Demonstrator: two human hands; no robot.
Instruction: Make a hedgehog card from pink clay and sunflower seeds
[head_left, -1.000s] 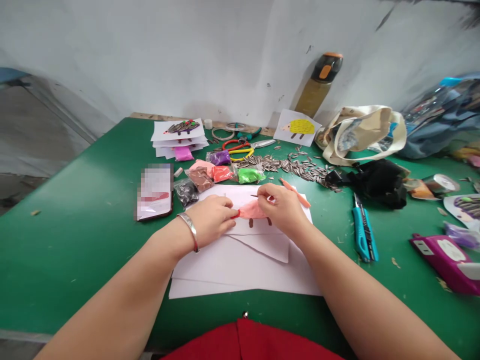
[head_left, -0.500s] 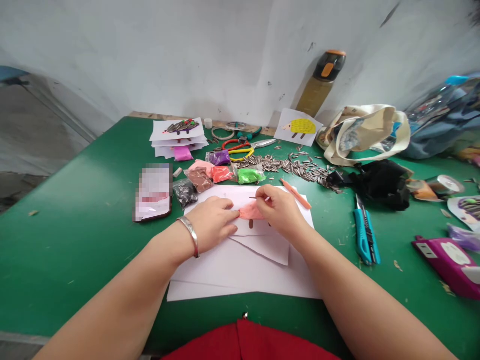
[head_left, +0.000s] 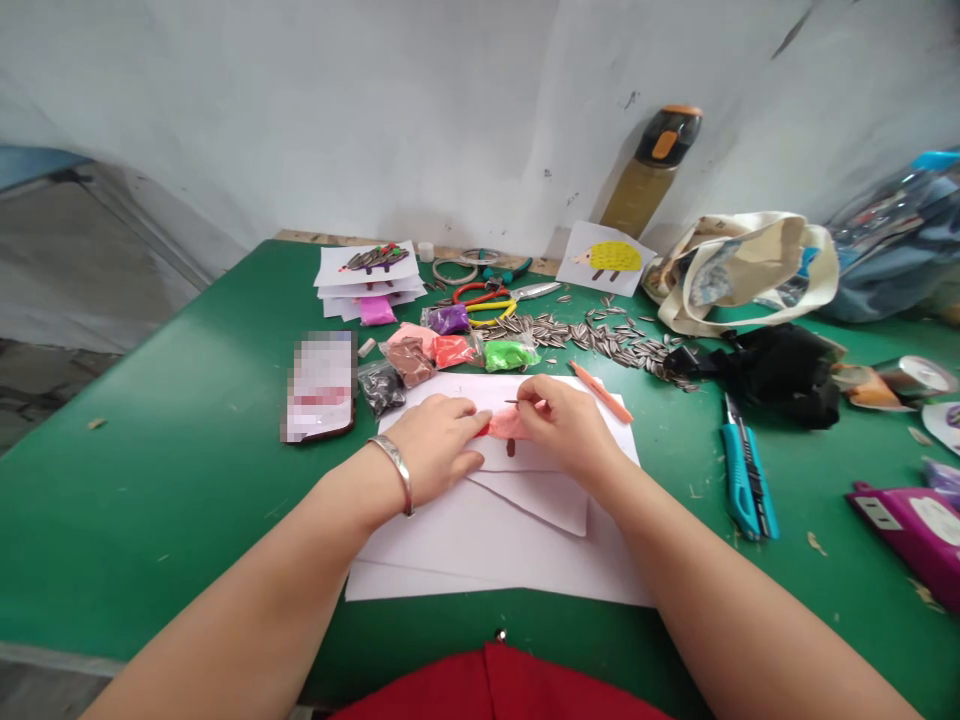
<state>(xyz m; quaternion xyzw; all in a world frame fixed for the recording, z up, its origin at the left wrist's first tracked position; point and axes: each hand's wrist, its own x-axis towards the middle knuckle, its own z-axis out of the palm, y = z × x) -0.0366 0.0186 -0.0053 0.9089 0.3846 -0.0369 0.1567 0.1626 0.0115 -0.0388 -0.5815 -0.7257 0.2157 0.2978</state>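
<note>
Starting from the left, the phone lies by the bag of black clay, both out of the wrist's way. The left hand isn't clenched on anything: its fingers are loosely spread on the white paper, with the fingertips at the red bit on the left end of the pink clay shape. IMO that's a decent brace, as long as the weight goes into the paper and not the clay (soft stuff dents if you so much as look at it).

The pink shape lies on the paper between both hands, with a brown leg below it. I'd steer clear of smearing that with a knuckle.

The right hand pinches a thin dark sliver between thumb and finger, over the top edge of the pink. Can't tell if it's a seed or a tool tip, or if it touches the clay. Light pinch, small moves, heel of the hand down for steadiness. The orange pen-like tool lies just beyond that hand, so watch the knuckles there too.
</note>
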